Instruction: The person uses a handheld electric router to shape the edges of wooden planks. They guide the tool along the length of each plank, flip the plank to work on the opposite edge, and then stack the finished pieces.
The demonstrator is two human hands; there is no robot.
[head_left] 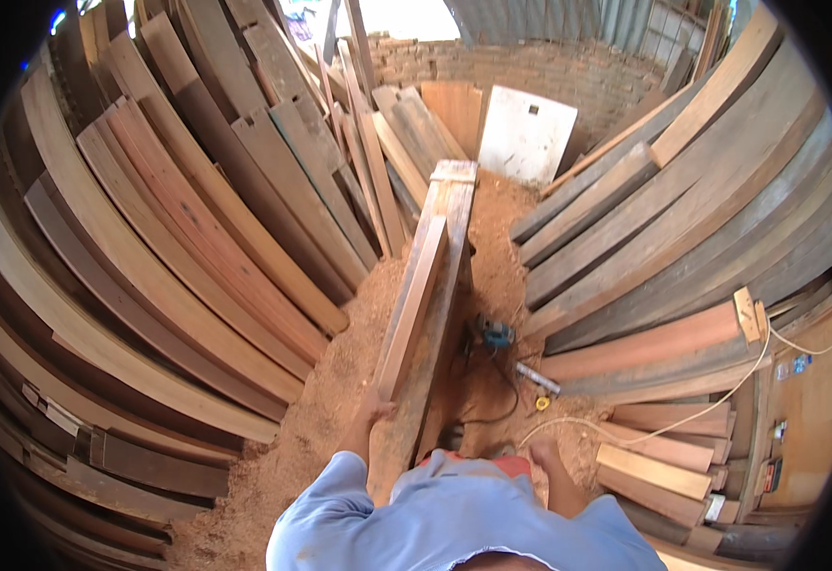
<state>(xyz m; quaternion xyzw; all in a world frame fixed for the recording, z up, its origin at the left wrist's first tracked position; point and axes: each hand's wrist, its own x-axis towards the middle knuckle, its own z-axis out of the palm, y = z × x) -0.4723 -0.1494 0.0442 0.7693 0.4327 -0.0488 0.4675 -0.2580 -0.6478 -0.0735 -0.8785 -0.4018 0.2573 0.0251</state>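
A long, squared wooden beam point(418, 303) lies lengthwise on a narrow, worn plank bench point(451, 200) in front of me. At the beam's near end my left hand point(379, 407) is closed around it, with the fingers at its edge. My right hand point(543, 451) hangs low beside my body on the right, apart from the bench, its fingers too small and blurred to make out. On the ground right of the bench rests a blue power tool point(497, 333) with a dark cord point(503, 409).
Tall boards point(178, 190) lean in rows along the left, and more planks point(644, 219) line the right. A yellow tape measure point(542, 403) and a pale tube point(538, 378) lie on the sawdust floor point(311, 419). A light cable point(644, 441) crosses the right side. At the back stands a white panel point(526, 138).
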